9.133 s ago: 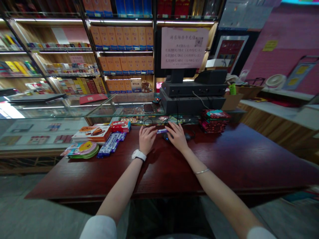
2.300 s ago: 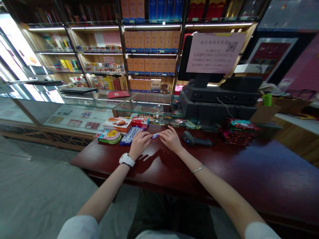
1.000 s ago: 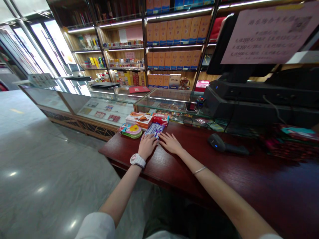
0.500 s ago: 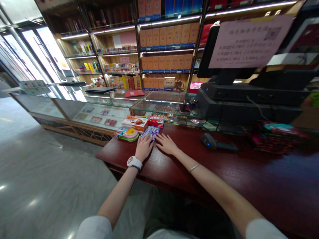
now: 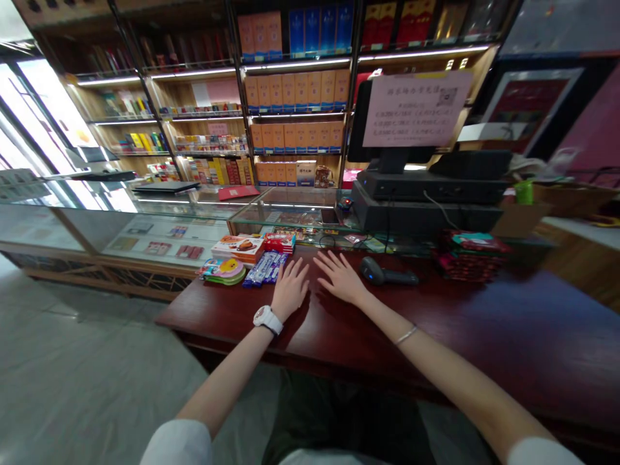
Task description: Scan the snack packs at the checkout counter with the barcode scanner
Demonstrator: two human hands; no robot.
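Note:
My left hand (image 5: pixel 290 287), with a white watch (image 5: pixel 268 318) at the wrist, is spread just right of the purple-and-white snack packs (image 5: pixel 265 268) and holds nothing. Fingers apart and empty, my right hand (image 5: pixel 340 278) hovers over or rests on the dark red table (image 5: pixel 310 336), left of the black scanner (image 5: pixel 387 272). Behind the purple packs are an orange-and-white box (image 5: pixel 238 248) and red packs (image 5: pixel 279 242). A yellow-and-pink package with a green edge (image 5: pixel 223 270) lies at their left.
A glass display counter (image 5: pixel 159 213) runs behind and to the left. The monitor with a pink paper sign (image 5: pixel 416 110) stands at the back right. Stacked dark red packages (image 5: pixel 472 257) lie on the table's right part. Lit shelves of boxes line the wall.
Both hands have moved right, off the purple packs, and are farther apart from them. The view has turned to the right.

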